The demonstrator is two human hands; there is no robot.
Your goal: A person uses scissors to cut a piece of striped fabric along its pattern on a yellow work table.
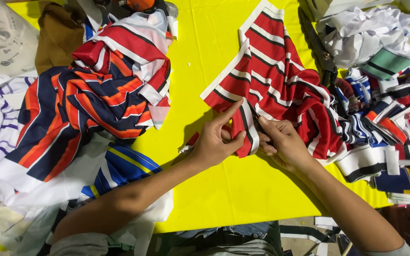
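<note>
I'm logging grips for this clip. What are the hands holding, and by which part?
Both the left hand and the right hand pinch the red striped cloth at its lower edge.

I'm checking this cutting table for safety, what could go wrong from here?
The left hand pinches the red striped fabric right beside the right hand, which seems to work a small tool there; a fingertip could get nicked. The fabric is bunched, so the wrong layer might be caught. Large shears lie half buried beside it.

We see a yellow table (224,189) bearing red striped fabric (276,76) far right and navy-orange fabric (81,104) left.
</note>
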